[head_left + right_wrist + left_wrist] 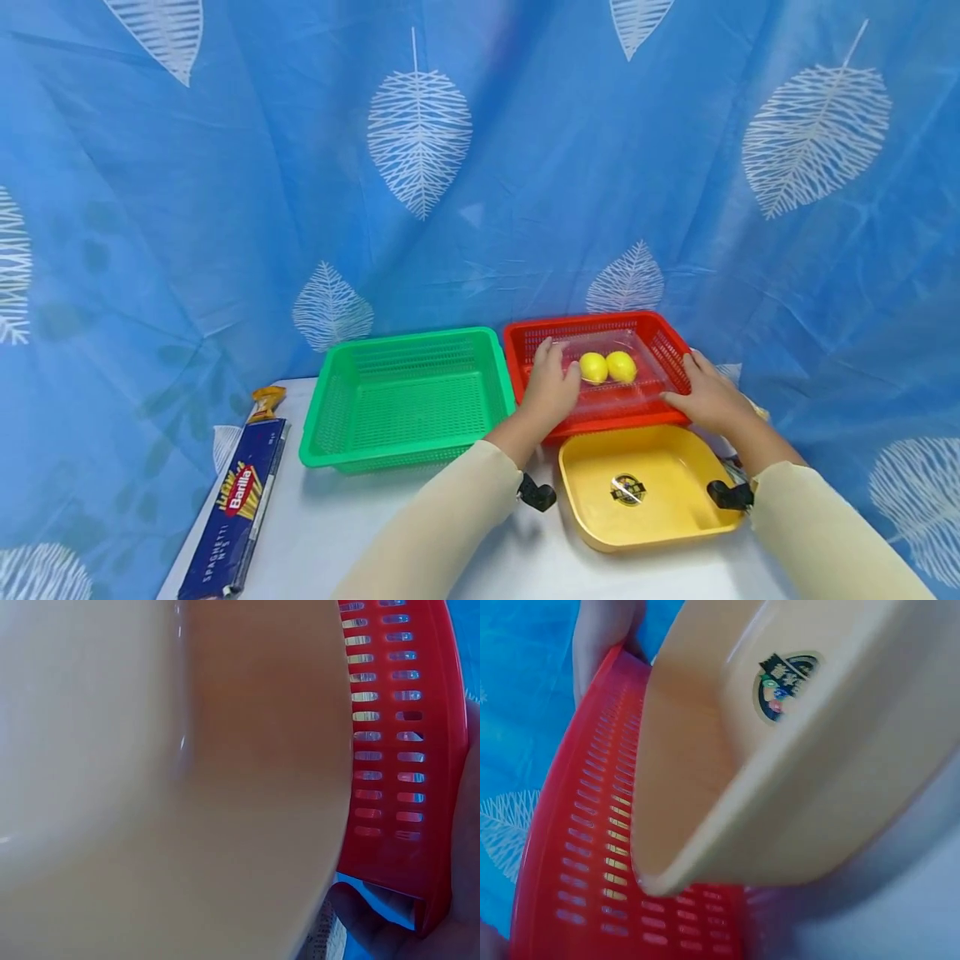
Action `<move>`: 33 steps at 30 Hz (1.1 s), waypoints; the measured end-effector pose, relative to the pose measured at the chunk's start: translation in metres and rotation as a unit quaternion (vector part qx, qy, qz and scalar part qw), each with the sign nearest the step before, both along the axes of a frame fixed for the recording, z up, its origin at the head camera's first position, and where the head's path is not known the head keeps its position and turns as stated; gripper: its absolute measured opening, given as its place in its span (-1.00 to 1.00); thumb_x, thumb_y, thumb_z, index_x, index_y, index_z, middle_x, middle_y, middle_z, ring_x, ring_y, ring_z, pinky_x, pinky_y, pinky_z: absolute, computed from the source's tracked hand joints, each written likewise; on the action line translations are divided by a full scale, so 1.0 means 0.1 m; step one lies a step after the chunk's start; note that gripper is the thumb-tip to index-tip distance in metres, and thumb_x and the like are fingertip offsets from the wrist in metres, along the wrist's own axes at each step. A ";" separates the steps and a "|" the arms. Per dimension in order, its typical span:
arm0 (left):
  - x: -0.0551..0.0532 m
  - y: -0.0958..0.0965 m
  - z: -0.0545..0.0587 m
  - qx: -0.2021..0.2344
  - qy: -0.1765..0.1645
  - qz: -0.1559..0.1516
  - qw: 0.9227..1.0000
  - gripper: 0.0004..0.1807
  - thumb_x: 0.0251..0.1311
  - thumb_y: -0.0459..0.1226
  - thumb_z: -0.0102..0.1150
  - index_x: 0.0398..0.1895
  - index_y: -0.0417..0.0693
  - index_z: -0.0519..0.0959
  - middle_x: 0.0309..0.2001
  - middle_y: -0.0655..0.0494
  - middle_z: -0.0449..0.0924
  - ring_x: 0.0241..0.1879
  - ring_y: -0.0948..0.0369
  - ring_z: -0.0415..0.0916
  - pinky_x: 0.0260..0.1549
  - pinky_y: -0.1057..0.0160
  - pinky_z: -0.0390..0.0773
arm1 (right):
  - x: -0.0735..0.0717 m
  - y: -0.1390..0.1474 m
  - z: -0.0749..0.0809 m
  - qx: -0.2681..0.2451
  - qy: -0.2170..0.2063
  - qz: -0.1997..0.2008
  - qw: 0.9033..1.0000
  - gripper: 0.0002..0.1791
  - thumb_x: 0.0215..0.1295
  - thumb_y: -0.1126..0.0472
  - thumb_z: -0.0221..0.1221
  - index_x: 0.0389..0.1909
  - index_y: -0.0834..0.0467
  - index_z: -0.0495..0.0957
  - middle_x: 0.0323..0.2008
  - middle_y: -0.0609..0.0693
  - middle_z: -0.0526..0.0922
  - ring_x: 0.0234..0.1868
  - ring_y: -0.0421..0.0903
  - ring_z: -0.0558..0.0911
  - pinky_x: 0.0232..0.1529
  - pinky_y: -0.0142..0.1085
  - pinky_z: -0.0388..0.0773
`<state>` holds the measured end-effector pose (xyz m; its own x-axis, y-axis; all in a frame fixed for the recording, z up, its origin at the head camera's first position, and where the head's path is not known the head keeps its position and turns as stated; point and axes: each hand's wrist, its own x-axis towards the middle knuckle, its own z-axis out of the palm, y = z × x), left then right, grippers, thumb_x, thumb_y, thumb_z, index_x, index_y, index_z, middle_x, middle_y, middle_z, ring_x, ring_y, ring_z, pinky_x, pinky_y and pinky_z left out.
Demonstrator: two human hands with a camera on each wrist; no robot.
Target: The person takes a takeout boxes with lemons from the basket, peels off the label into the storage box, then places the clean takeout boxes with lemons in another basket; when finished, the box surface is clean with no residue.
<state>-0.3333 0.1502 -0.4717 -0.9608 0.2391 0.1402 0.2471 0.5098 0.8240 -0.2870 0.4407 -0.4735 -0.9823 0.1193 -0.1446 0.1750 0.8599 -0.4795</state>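
A red slotted basket [605, 427] stands at the back right. Inside it lie two yellow lemons [593, 367] in a clear plastic tray [600, 403]. My left hand [553, 385] is over the basket's left end, thumb towards the lemons; its fingertips' contact with basket or tray is hidden. At the opposite end, my right hand [712, 400] grips the basket, its fingers curling round the corner in the right wrist view. A yellow basin [660, 475] with a round dark sticker sits in front, filling much of both wrist views.
Left of the red basket is a green basket [420, 408]. A blue spaghetti box [236, 508] and a small orange packet [266, 403] lie at the table's left edge. A blue leaf-patterned curtain [517, 167] hangs behind. Partly hidden items lie beside the right hand.
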 end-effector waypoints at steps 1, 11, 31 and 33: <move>0.02 -0.02 0.01 0.001 0.005 -0.011 1.000 -0.38 0.51 -0.03 0.07 0.58 0.12 0.30 0.67 0.11 0.04 0.59 0.03 0.21 0.34 -0.06 0.54 | 0.00 0.01 -0.01 -0.002 0.000 0.000 1.000 0.37 0.25 -0.21 0.37 0.66 0.27 -0.40 0.60 0.50 -0.26 0.41 0.66 0.03 -0.07 0.32 0.70; 0.25 -0.34 0.05 -0.014 0.019 -0.044 0.999 -0.43 0.51 -0.07 0.05 0.52 0.06 0.36 0.63 0.07 0.15 0.57 0.06 0.23 0.33 -0.07 0.55 | 0.03 0.00 -0.11 -0.004 0.003 0.011 1.000 0.38 0.24 -0.23 0.38 0.66 0.28 -0.39 0.58 0.51 -0.23 0.38 0.66 0.07 -0.11 0.29 0.72; 0.58 -1.05 0.18 0.052 -0.014 -0.029 0.998 -0.47 0.55 -0.10 -0.02 0.51 0.03 0.36 0.57 0.06 0.23 0.55 0.03 0.21 0.32 -0.15 0.56 | 0.01 0.00 -0.02 0.014 -0.007 0.028 0.999 0.35 0.29 -0.26 0.31 0.62 0.38 -0.39 0.56 0.57 -0.31 0.39 0.72 -0.03 -0.08 0.40 0.64; 0.61 -1.18 0.21 0.047 -0.007 -0.035 0.998 -0.46 0.55 -0.10 -0.04 0.52 0.00 0.35 0.58 0.03 0.21 0.57 0.00 0.18 0.36 -0.20 0.49 | 0.01 0.00 0.00 0.007 -0.003 0.027 1.000 0.36 0.27 -0.22 0.35 0.61 0.41 -0.37 0.55 0.58 -0.30 0.39 0.71 -0.03 -0.10 0.38 0.66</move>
